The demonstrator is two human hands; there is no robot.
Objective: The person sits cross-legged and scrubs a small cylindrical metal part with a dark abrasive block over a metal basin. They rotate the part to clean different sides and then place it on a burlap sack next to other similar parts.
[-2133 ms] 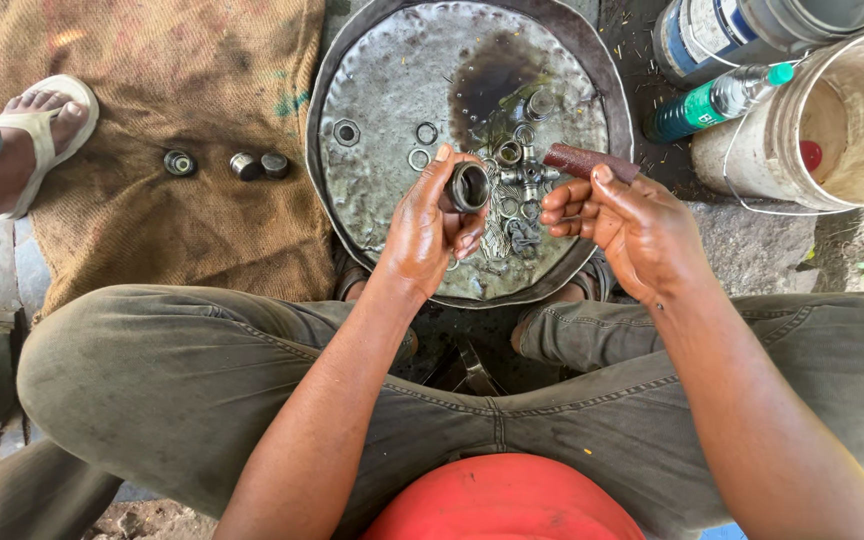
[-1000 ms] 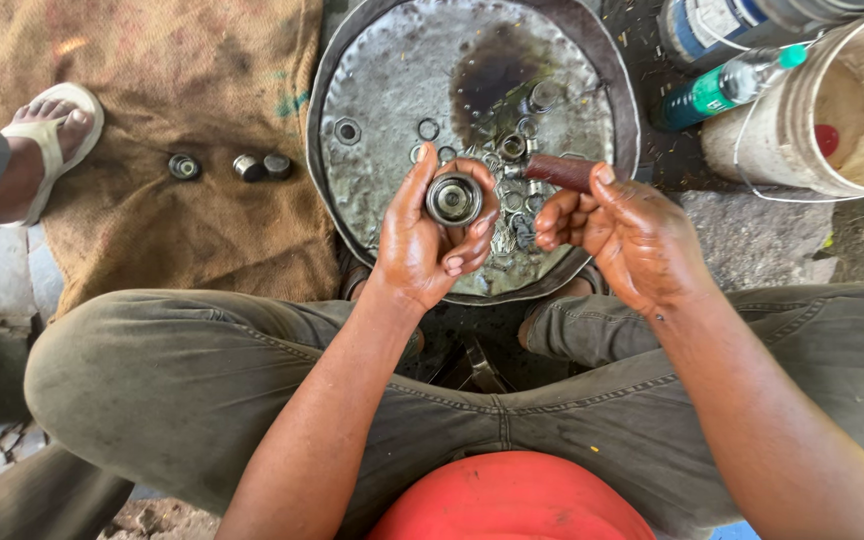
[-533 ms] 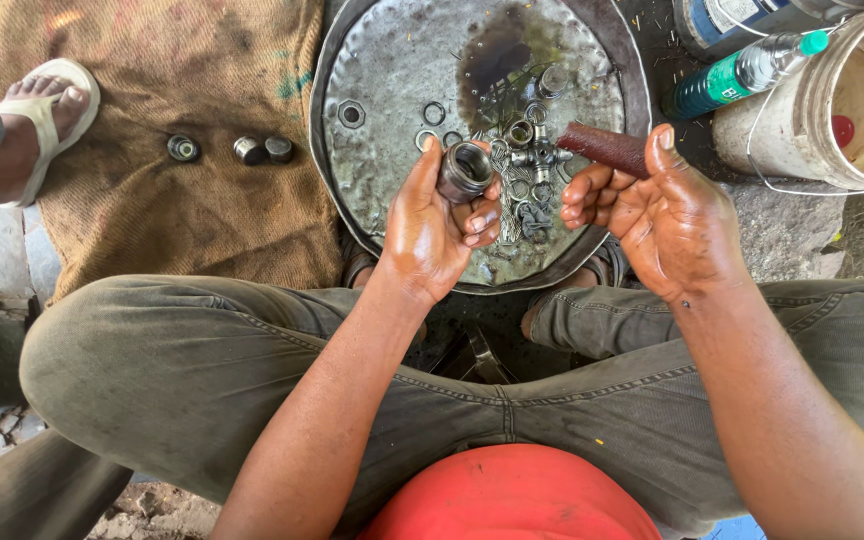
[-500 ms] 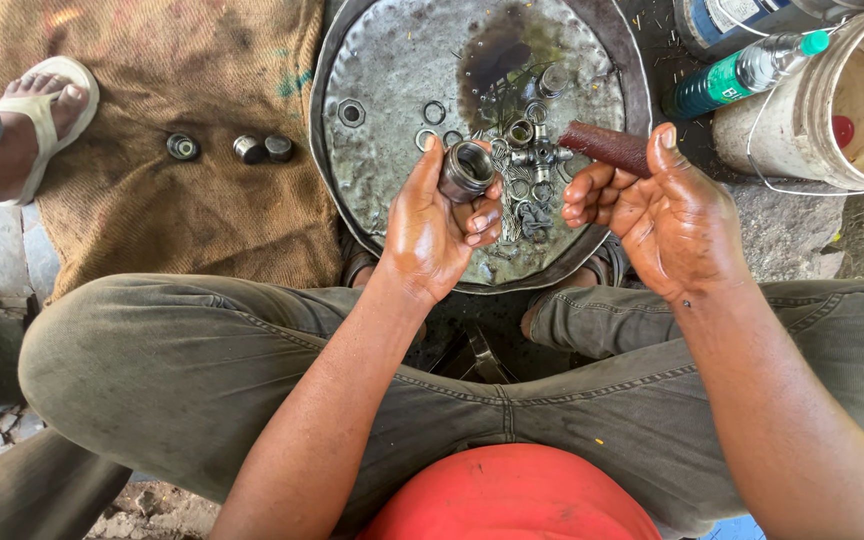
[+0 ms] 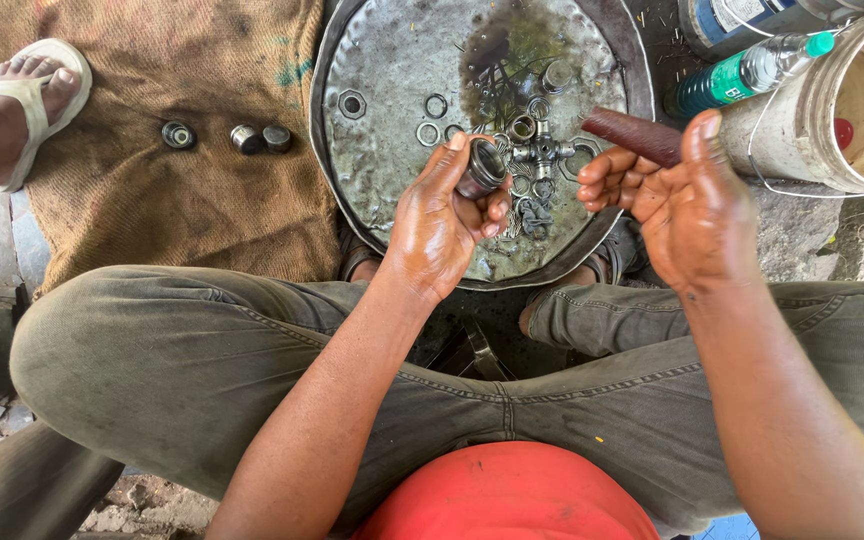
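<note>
My left hand [image 5: 440, 228] grips a small round metal bearing cup [image 5: 481, 168], tilted with its open end facing up and to the right, above the near edge of a round oily metal pan [image 5: 382, 120]. My right hand [image 5: 677, 200] holds a dark reddish-brown cylindrical handle [image 5: 630, 135] between thumb and fingers, to the right of the cup and apart from it. In the pan below lie a cross-shaped metal joint [image 5: 544, 152], several rings and other small cups.
A burlap sack [image 5: 152, 190] at left carries three small bearing cups [image 5: 227, 136]. Another person's sandalled foot [image 5: 17, 110] rests at the far left. A white bucket [image 5: 842, 100], a green bottle [image 5: 747, 75] and a can [image 5: 732, 20] stand at right. My knees frame the pan.
The left hand has turned the bearing cup from facing up toward me to tilted sideways. The right hand with the handle has lifted slightly up and to the right.
</note>
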